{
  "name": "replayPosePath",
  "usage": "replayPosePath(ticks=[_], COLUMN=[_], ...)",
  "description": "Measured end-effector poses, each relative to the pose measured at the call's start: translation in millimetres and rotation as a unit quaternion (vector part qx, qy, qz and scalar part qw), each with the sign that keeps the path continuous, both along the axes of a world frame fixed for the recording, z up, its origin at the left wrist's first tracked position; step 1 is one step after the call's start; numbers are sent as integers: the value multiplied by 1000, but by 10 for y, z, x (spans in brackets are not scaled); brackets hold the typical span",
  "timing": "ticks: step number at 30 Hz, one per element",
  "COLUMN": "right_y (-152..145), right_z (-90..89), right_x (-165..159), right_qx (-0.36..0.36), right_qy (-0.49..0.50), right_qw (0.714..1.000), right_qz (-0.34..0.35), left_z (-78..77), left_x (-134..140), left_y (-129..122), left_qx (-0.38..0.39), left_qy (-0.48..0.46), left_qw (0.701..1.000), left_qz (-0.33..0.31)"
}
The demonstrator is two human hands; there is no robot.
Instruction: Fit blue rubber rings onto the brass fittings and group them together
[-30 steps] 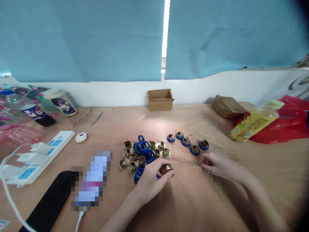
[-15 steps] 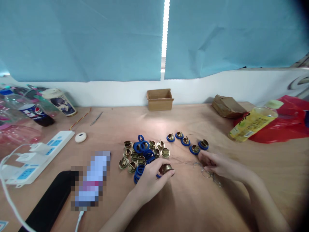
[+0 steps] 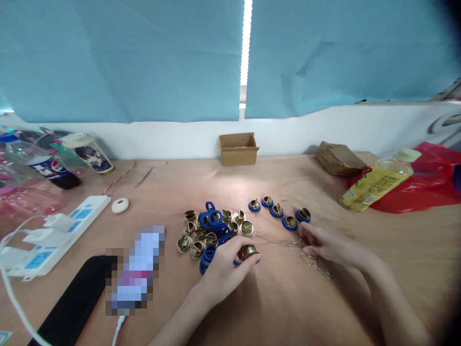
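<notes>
A round brass-coloured metal fitting (image 3: 248, 252) is pinched between the thumb and fingers of my left hand (image 3: 228, 269). Partly under that hand lie blue rings (image 3: 208, 257). A pile of similar brass fittings (image 3: 197, 249), mixed with more blue rings, spreads just beyond it. My right hand (image 3: 322, 245) rests low over the table with curled fingers, beside several thin wire rings (image 3: 308, 259); whatever its fingertips hold is hidden. Above it sit several brass fittings with blue rings around them (image 3: 290, 222).
At the back stands a small cardboard box (image 3: 238, 154). To the right are a brown paper package (image 3: 338, 158), a yellow-labelled bottle (image 3: 378, 185) and a red bag (image 3: 432, 187). A power strip (image 3: 61, 235), a phone (image 3: 139, 266) and a black case (image 3: 79, 300) lie left.
My right hand has shifted slightly, its fingers moving a little to the right by the wire rings. The left hand keeps the brass fitting in the same place.
</notes>
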State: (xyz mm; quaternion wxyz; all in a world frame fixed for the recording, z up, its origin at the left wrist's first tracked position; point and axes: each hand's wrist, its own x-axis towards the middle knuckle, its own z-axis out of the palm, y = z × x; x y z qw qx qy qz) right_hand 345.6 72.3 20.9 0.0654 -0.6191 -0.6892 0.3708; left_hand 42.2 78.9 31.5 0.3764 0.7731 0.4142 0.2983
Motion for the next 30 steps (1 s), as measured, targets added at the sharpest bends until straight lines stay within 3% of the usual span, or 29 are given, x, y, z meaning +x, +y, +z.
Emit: replayPosePath(ticks=[17,21,25,30], right_y=[24,-2,-16,21], right_z=[18,7,72,259], right_x=[-20,21,63,-115], right_qx=[-12,-10,41,104], right_qy=[24,25,69,132], right_qw=[999,1000,997,985], right_qz=[29,15,2,-42], left_z=[-47,-75,-42,5], left_x=[-13,-9,17,25], left_y=[-4,2,14,22], left_qx=[3,-94,-216,-267], left_qy=[-25,-87,-198,-276], left_qw=[1000,992,956,923], left_qz=[13,7,-20,-5])
